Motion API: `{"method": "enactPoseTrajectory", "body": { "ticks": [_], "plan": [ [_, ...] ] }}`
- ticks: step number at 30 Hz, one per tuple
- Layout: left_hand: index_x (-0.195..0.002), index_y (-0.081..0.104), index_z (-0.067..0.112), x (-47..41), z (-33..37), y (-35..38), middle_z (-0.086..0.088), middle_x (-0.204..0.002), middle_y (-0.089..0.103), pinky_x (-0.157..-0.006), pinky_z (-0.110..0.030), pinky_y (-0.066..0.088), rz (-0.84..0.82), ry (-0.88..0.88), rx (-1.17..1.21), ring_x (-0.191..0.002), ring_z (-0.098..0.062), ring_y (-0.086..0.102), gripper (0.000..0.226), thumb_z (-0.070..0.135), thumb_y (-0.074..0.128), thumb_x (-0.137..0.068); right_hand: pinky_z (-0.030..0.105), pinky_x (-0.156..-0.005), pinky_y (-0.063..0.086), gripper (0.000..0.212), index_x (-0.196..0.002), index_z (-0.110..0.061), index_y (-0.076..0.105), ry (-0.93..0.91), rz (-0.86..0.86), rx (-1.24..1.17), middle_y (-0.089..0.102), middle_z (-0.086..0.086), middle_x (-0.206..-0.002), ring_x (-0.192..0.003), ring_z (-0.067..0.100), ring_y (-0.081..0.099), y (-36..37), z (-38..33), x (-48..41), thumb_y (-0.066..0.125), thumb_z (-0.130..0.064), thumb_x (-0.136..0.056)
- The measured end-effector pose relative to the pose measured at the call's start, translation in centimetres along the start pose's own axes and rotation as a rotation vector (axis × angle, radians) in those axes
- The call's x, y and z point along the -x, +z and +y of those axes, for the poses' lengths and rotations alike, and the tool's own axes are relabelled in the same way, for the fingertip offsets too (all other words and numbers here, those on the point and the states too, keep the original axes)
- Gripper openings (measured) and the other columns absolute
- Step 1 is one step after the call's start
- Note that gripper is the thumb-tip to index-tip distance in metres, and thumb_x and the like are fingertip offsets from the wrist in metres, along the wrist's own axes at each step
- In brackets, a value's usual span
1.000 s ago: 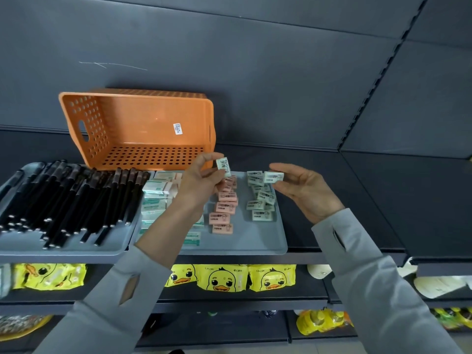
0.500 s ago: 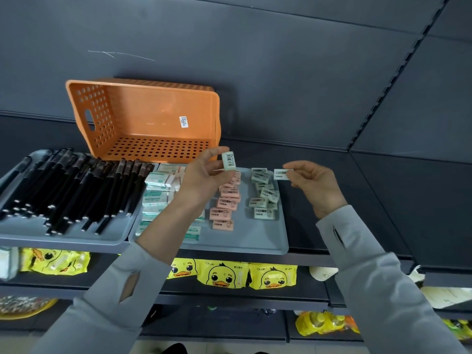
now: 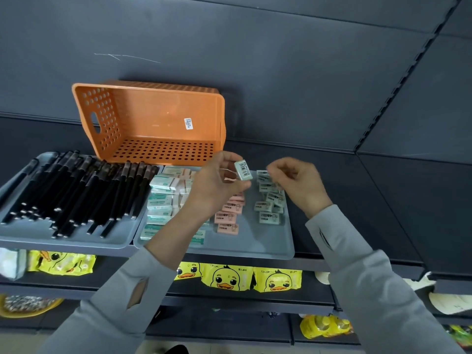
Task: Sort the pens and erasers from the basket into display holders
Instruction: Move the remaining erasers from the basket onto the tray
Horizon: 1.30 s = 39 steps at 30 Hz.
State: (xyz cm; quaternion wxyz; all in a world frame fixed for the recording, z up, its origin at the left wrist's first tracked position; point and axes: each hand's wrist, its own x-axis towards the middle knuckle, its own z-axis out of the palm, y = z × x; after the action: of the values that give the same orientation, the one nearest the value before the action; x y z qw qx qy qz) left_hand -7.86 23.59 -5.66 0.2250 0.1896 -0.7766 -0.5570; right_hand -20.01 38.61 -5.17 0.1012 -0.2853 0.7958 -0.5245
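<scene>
We've got our left hand (image 3: 219, 183) up over the right tray (image 3: 255, 249), thumb and fingers pinching 1 pale green eraser (image 3: 243, 170), barcode side facing us. At 3 o'clock from it, our right hand (image 3: 300, 186) hangs with its fingers curled and its fingertips just beside the topmost piece in the column of green erasers (image 3: 268, 205). There's motion blur there, so we cannot tell whether it pinches that piece or only touches it. That column sits toward the tray's 1 o'clock corner.

At 9 o'clock of the column runs a line of pink erasers (image 3: 227, 218), partly behind our left wrist. Farther toward 9 o'clock, the boxed erasers (image 3: 163, 200) lie in rows. Over at 9 o'clock again, the left tray (image 3: 63, 241) carries the black pens (image 3: 76, 195), laid side by side.

Behind both trays, at 11 o'clock from our hands, the orange basket (image 3: 153, 116) lies tipped on its side against the dark wall, mouth toward us. Down at 6 o'clock, yellow duck packets (image 3: 229, 277) stand in a row on the lower shelf (image 3: 242, 301).
</scene>
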Motion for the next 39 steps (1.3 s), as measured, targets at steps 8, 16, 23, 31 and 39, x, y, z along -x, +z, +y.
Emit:
{"method": "enactPoseTrajectory", "body": {
  "ticks": [8, 16, 23, 31, 39],
  "plan": [
    [-0.125, 0.051, 0.027, 0.4, 0.0, 0.8, 0.009, -0.113, 0.056, -0.083, -0.019, 0.046, 0.016, 0.175, -0.34, -0.097, -0.003, 0.053, 0.064, 0.026, 0.084, -0.07, 0.025, -0.057, 0.052, 0.017, -0.108, 0.0, 0.057, 0.158, -0.219, -0.362, 0.069, 0.01, -0.088, -0.071, 0.017, 0.065, 0.4, -1.1, 0.8, 0.06, -0.008, -0.094],
    [-0.104, 0.071, 0.014, 2.4, -2.0, -0.6, -0.004, -0.105, 0.067, -0.088, -0.03, 0.044, 0.112, 0.434, -0.749, -0.101, -0.023, 0.057, 0.034, 0.012, 0.082, -0.072, 0.023, -0.08, 0.055, 0.023, -0.094, 0.002, 0.07, -0.039, -0.099, -0.411, 0.071, 0.009, -0.1, -0.09, 0.014, 0.068, -1.3, 1.2, 4.2, 0.073, 0.012, -0.073],
    [-0.101, 0.074, 0.011, 4.1, -2.9, -0.5, -0.006, -0.104, 0.069, -0.087, -0.037, 0.049, 0.06, 0.441, -0.867, -0.1, -0.028, 0.059, 0.03, 0.009, 0.08, -0.072, 0.024, -0.08, 0.055, 0.019, -0.089, -0.001, 0.072, -0.073, -0.034, -0.47, 0.071, 0.005, -0.102, -0.095, 0.016, 0.067, -0.7, 2.5, 6.2, 0.072, 0.011, -0.075],
    [-0.105, 0.073, 0.009, 5.7, -3.6, -1.3, -0.007, -0.107, 0.067, -0.086, -0.041, 0.053, 0.086, 0.452, -0.811, -0.103, -0.03, 0.058, 0.036, 0.005, 0.081, -0.07, 0.027, -0.08, 0.057, 0.031, -0.104, -0.005, 0.071, 0.014, -0.013, -0.484, 0.072, 0.015, -0.106, -0.097, 0.025, 0.068, -0.9, 2.7, 7.5, 0.075, 0.005, -0.075],
    [-0.107, 0.071, 0.012, 8.7, -4.7, -3.7, -0.004, -0.109, 0.064, -0.088, -0.034, 0.048, 0.298, 0.457, -0.732, -0.107, -0.026, 0.054, 0.029, 0.013, 0.077, -0.079, 0.02, -0.069, 0.055, 0.013, -0.082, -0.014, 0.073, -0.145, 0.112, 0.003, 0.068, 0.0, -0.087, -0.073, 0.014, 0.065, -0.8, 3.3, 9.2, 0.083, -0.014, -0.073]
  ]
}}
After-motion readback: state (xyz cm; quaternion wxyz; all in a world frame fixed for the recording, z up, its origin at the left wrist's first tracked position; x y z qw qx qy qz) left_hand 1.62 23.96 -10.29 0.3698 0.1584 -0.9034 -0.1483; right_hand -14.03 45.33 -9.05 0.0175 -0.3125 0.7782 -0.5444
